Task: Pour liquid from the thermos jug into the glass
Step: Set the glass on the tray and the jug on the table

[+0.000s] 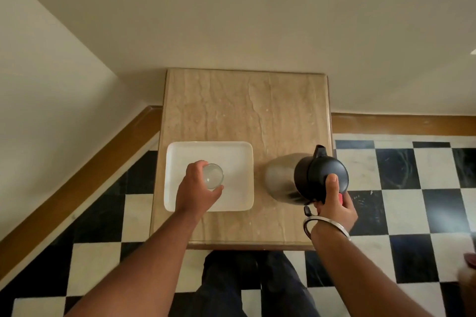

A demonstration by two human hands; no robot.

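Two hands working: my left hand (198, 188) grips the glass (212, 176) on the tray (231, 152) to steady it; my right hand (334, 203) clasps the thermos jug (304, 177) handle, spout facing away, ready for tipping

Thermos jug (306, 177): steel body, black lid, being held lower right of centre, spout pointing up-frame.
Glass (212, 176): clear, upright, being gripped lower centre-left.

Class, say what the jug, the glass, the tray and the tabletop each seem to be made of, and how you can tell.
Jug: brushed metal body, dull sheen; black top, probably plastic.
Glass: clear glass; the tray shows through.
Tray: glossy white, ceramic or plastic.
Tabletop: polished beige stone, veined like marble.
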